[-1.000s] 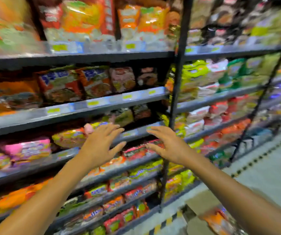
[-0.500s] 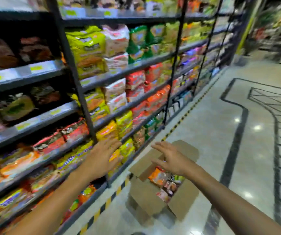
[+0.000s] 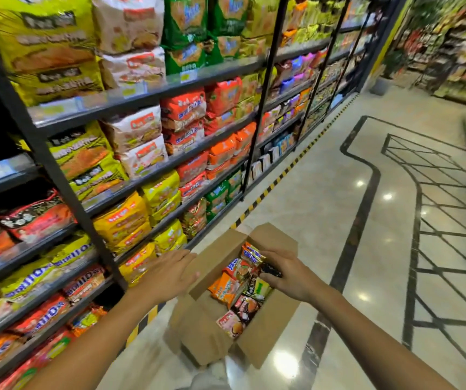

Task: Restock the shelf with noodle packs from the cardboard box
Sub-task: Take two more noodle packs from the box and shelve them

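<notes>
From nine to twelve o'clock your view is filled by the shelf (image 3: 147, 94), dark metal tiers on black uprights, packed with yellow, white, orange, red and green noodle bags. A black-and-yellow striped line (image 3: 279, 180) runs along its foot. From one to five o'clock lies the glossy floor (image 3: 324, 175) with black inlaid lines, and a second aisle of stock shows far off at one o'clock.

At six o'clock the cardboard box (image 3: 203, 333) sits on the floor just beside the shelf's bottom tier, its flaps splayed open. Inside it the noodle packs (image 3: 233, 285) lie jumbled, orange, red, pink and black.

Your left hand (image 3: 167, 273) hovers flat, fingers straight and spread, at the box's eleven o'clock flap, between box and shelf; whether it touches the flap is unclear. Your right hand (image 3: 285, 274) is down in the box at its one o'clock corner, fingers curled onto a dark pack (image 3: 271, 270) among the top packs. Both forearms reach in from the bottom edge, well apart.
</notes>
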A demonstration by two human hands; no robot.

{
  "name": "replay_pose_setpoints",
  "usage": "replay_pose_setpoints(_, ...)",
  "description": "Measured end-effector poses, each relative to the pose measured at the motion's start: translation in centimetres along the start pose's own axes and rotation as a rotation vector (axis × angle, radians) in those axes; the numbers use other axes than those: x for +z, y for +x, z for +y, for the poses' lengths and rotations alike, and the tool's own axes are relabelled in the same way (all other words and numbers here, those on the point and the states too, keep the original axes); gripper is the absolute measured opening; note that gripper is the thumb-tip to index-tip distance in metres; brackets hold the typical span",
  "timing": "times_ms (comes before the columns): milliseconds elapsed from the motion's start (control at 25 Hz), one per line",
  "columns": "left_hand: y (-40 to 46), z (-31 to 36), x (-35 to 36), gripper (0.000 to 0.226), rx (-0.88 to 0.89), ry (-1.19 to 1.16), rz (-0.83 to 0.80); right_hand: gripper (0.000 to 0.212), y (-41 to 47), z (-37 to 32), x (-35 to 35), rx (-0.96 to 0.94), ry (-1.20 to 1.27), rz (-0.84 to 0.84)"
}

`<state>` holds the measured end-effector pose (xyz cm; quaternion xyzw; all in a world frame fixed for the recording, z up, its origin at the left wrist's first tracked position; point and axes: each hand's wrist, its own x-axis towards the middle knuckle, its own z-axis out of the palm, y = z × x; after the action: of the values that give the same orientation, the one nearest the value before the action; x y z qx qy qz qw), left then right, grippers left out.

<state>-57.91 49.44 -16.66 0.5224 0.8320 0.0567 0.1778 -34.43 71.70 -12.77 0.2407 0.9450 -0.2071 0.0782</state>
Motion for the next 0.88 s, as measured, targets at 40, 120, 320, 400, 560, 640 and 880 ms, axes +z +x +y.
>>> replay_pose_setpoints(40,1.9,-0.1,0.0,0.066,-0.015,-0.018,-0.006,0.066,1.4,1.0,-0.4,0.001,-0.009,-0.036)
replay_pose_setpoints(120,5.3,-0.1,0.0,0.067,-0.044,-0.061,-0.022,0.069,4.2,2.9,-1.3,0.000,-0.015,-0.100)
replay_pose_setpoints(320,11.5,0.0,1.4,0.064,-0.098,-0.168,-0.061,0.061,10.6,7.1,-2.3,0.026,0.017,-0.147)
replay_pose_setpoints(400,13.0,0.1,1.8,0.068,-0.132,-0.199,-0.089,0.075,12.8,8.0,-2.4,0.026,0.044,-0.206)
replay_pose_setpoints(560,15.9,-0.4,4.4,0.080,-0.248,-0.291,-0.109,0.075,19.0,11.7,-1.3,-0.003,0.064,-0.329)
replay_pose_setpoints(640,16.8,0.4,4.9,0.063,-0.310,-0.317,-0.087,0.069,21.9,12.9,-1.0,-0.055,0.055,-0.363)
replay_pose_setpoints(880,20.8,4.4,7.5,0.050,-0.494,-0.427,0.016,0.071,30.6,17.7,0.4,-0.164,0.112,-0.543)
